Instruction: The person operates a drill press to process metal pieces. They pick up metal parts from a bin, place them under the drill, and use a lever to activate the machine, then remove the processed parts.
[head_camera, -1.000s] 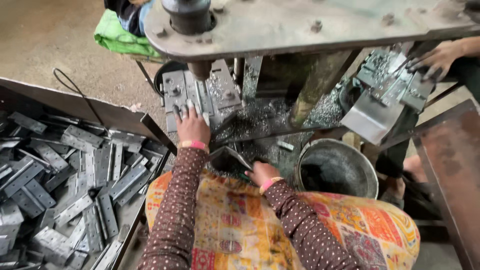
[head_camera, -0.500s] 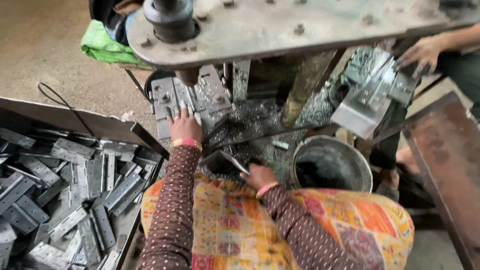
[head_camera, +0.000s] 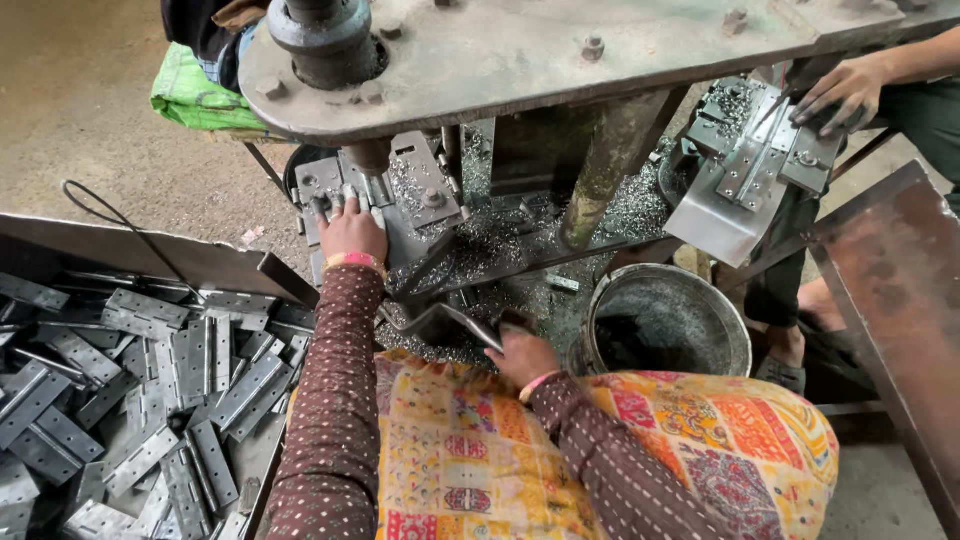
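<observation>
Steel die block (head_camera: 385, 195) hides left hand (head_camera: 352, 232) fingertips; right hand (head_camera: 524, 355) – grip unclear.

Bare concrete floor (head_camera: 90, 150), dusty and grey, under even daylight. A green cloth bundle (head_camera: 195, 95) lies on it at upper left. A rusty brown metal sheet (head_camera: 890, 300) stands at right. No walls or windows visible.

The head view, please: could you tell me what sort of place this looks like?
Probably a small metalworking shop making hinges. A heavy press stands over the bench, a tray is heaped with grey metal hinges, and metal shavings litter the bed where the left hand rests.
</observation>
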